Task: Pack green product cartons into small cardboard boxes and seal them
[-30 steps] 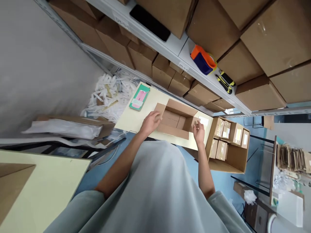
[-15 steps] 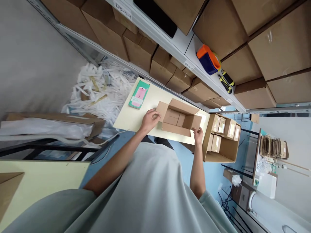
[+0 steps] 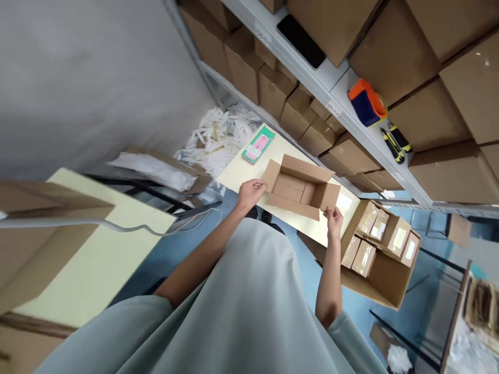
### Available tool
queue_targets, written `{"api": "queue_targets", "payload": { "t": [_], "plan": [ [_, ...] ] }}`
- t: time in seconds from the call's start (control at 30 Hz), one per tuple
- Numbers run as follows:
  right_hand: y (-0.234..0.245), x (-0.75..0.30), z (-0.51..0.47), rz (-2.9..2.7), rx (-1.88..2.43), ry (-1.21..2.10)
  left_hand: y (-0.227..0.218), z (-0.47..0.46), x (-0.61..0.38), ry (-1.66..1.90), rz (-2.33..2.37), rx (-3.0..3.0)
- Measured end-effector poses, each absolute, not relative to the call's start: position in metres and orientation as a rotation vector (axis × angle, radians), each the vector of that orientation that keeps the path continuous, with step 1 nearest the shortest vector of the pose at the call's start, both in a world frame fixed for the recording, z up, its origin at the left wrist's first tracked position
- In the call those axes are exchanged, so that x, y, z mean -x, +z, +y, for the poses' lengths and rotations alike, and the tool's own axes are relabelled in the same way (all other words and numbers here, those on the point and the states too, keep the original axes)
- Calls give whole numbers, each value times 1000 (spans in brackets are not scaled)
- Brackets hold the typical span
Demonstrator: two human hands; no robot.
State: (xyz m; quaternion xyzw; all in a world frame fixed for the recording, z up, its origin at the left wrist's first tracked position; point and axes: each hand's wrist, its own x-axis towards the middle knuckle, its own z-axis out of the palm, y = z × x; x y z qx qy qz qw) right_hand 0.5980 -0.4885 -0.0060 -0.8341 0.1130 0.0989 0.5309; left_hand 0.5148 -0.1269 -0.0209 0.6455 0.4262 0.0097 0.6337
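Right hand (image 3: 334, 220) has shifted to the corner of a flap (image 3: 330, 196), pinching it, with box (image 3: 294, 205) and half-curled left hand (image 3: 250, 194), grip unclear, to its left.

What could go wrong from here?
1. Left hand and right hand are at the open carton's end flaps; uneven pulling might crease them.
2. The green package lies near the table's edge; a shove might knock it off.
3. The black slab by the shelf's front edge might fall if bumped.
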Motion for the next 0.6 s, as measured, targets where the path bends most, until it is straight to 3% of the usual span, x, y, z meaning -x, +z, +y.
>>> {"api": "queue_targets", "payload": {
  "t": [0.23, 0.6],
  "plan": [
    [-5, -613, -449, -3, 1924, 456, -7, -115, -426, 355, 1199, -1213],
    [4, -568, -295, -421, 1853, 807, 1, -83, -255, 677, 1554, -972]
  ]
}}
